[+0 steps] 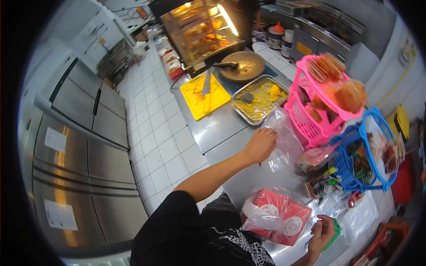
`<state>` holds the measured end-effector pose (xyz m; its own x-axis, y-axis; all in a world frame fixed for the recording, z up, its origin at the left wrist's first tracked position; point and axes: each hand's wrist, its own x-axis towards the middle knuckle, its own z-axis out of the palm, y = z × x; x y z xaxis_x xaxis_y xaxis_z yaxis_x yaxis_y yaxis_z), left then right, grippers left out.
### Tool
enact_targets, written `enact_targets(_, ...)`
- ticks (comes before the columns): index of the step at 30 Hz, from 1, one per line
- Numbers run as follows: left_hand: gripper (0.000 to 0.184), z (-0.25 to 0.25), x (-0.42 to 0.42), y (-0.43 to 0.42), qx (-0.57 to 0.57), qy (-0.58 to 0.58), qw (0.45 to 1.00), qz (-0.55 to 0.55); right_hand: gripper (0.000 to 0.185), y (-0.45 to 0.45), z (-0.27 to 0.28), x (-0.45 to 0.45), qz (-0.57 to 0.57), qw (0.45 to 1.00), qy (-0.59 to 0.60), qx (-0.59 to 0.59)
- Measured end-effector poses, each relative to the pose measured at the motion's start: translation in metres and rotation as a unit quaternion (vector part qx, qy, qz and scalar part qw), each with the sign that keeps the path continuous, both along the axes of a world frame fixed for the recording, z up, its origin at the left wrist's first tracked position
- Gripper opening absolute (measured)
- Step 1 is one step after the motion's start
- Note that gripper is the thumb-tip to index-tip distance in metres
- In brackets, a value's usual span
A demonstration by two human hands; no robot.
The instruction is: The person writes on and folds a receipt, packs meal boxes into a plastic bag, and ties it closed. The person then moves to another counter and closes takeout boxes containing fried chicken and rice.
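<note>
My left hand (261, 145) reaches over the steel table with its fingers closed on the edge of a clear plastic bag (284, 150). Lower right, my right hand (323, 231) hovers beside a red box with white round prints (290, 217), its fingers loosely bent and apart, with nothing visible in them. The box sits inside a knotted clear plastic bag (262, 210), close to my body. Partly behind my right hand is a green item (335, 236) whose kind I cannot make out.
Beyond my left hand stand a metal tray of yellow food (256, 111), a yellow cutting board (195, 106) with a knife (206, 84), and a round pan (248, 66). Pink (304, 122) and blue (344, 164) baskets line the right side. A lit display cabinet (199, 33) stands behind.
</note>
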<state>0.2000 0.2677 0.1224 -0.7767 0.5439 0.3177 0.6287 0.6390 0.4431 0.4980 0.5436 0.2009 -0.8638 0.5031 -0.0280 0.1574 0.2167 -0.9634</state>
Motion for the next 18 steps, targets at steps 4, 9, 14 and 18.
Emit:
enact_targets(4,0.011,-0.027,0.051,-0.133,0.065,-0.021,0.983,0.169,0.015,-0.024,0.006,-0.037,0.062,0.993,0.065,0.081)
enact_targets(9,0.025,-0.114,0.135,-0.304,0.074,-0.134,0.914,0.376,0.017,-0.091,0.030,-0.083,0.081,0.981,0.095,0.146)
enact_targets(14,0.060,-0.332,0.278,-0.501,-0.101,-0.484,0.728,0.475,0.028,-0.191,0.068,-0.121,0.152,0.957,0.095,0.227)
enact_targets(18,0.048,-0.366,0.346,-0.593,-0.175,-0.630,0.652,0.385,0.017,-0.342,0.070,-0.182,0.150,0.938,0.100,0.296)
